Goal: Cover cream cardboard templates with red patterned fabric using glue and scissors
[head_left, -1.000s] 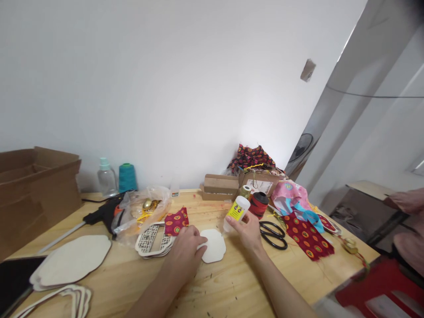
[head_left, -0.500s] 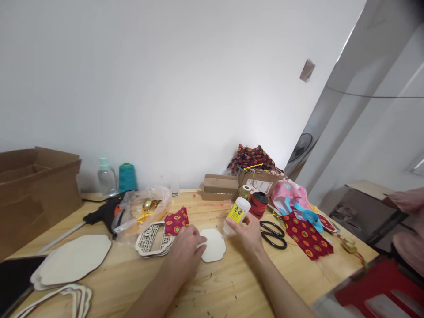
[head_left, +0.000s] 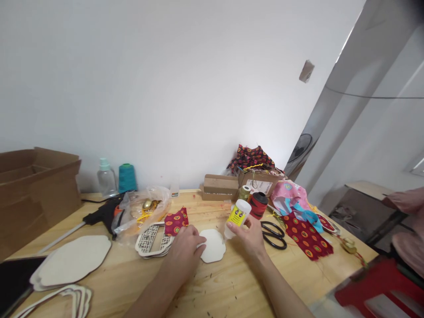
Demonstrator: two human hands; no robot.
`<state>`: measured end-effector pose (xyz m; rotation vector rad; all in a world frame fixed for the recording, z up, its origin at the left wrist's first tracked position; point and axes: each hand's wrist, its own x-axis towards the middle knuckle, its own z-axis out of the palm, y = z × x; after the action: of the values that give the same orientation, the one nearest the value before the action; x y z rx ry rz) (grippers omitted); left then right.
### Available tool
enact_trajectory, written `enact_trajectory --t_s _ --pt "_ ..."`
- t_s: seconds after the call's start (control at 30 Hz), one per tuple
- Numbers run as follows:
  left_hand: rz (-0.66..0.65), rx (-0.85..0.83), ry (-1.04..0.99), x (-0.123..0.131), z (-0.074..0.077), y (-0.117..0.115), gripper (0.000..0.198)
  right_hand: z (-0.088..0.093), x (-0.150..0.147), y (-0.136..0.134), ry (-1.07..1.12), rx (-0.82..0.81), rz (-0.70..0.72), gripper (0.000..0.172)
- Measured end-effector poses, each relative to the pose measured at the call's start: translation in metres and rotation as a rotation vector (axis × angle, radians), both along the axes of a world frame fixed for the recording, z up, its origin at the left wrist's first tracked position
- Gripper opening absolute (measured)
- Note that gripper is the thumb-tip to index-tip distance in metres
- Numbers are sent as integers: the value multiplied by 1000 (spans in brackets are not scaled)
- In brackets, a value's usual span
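My left hand (head_left: 185, 248) rested on the tabletop (head_left: 212, 287), grip released, fingertips pressing the left edge of the white cutout (head_left: 214, 246). My right hand (head_left: 249, 235) gripped the glue bottle (head_left: 237, 214), tilted, its lower end just beside the cutout's far right edge. Judged step: glue application, not yet begun. The next move called for a steady cutout and the bottle brought over it. Bottle: white body, yellow label. Scissors (head_left: 273, 235) lay beyond.

The left hand (head_left: 186, 248) covers part of the white cutout (head_left: 214, 245).
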<state>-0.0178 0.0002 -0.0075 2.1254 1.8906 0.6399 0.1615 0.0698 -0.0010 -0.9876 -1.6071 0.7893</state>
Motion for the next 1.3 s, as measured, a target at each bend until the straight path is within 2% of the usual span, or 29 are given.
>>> enact_trajectory --t_s 0.17,0.43,0.73,1.13,1.3 --pt "-6 5 1 0 0 -1 28 1 2 -3 22 -15 14 21" --pt "-11 4 3 2 -1 -2 26 -4 5 6 122 -45 -61 27" --pt "-26 13 21 7 -2 -4 25 -5 -8 9 72 -45 -23 26" --pt "-33 -4 17 7 1 -4 25 1 2 0 19 -48 13 21" --pt "-31 0 9 6 0 -5 25 0 3 1 44 -65 74 22"
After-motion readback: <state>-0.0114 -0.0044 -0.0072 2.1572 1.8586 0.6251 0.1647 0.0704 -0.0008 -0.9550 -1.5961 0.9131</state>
